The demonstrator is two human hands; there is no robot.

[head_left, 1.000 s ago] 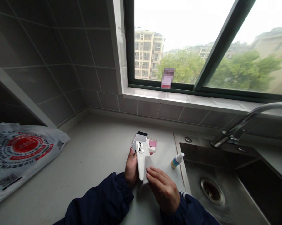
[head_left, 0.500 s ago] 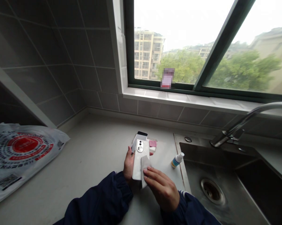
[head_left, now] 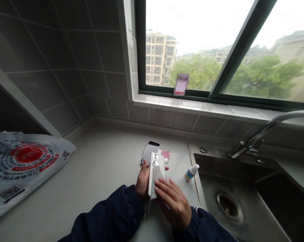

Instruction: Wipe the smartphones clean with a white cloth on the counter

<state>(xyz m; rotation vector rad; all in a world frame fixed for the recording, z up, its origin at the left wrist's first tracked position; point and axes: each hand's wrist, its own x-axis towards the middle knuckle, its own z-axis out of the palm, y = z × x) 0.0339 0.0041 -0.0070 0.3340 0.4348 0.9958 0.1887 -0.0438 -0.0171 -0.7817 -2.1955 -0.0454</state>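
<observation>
A white phone (head_left: 161, 161) with a round-lens camera block facing up rests in my left hand (head_left: 142, 179), whose thumb lies along its left edge and whose fingertips show past the right edge. My right hand (head_left: 175, 203) presses a pale wipe (head_left: 159, 174) onto the lower part of the phone's back. Behind the held phone, another phone (head_left: 150, 151) with a black top end lies on the counter beside a clear case (head_left: 169, 151) and a pink piece (head_left: 165, 154). A small white-capped spray bottle (head_left: 191, 172) stands right of my hands.
A printed plastic bag (head_left: 28, 161) lies on the counter (head_left: 98, 144) at the left. At the right are a steel sink (head_left: 232, 181) and a curved faucet (head_left: 258, 134). A window with a ledge (head_left: 192, 109) runs along the back.
The held phone and my left hand have shifted slightly right, and the phone is tilted more. The wipe lies flatter over the phone's back under my right hand.
</observation>
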